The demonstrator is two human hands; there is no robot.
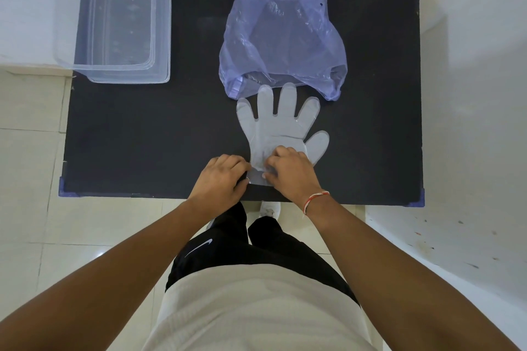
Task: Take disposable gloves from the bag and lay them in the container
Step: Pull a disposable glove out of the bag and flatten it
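A clear disposable glove (281, 128) lies flat on the black table (142, 137), fingers pointing away from me toward the bag. Its fingertips touch the mouth of the translucent purple bag (282, 43), which lies crumpled at the table's middle back. My left hand (222, 177) pinches the glove's cuff at its left edge. On the cuff's right side my right hand (291, 171) presses and grips it. The clear plastic container (159, 37) stands at the back left corner and looks bare inside.
The table's near edge runs just under my wrists. White walls close the far side and the right side. Pale floor tiles lie to the left and below, with my legs and a shoe under the front edge.
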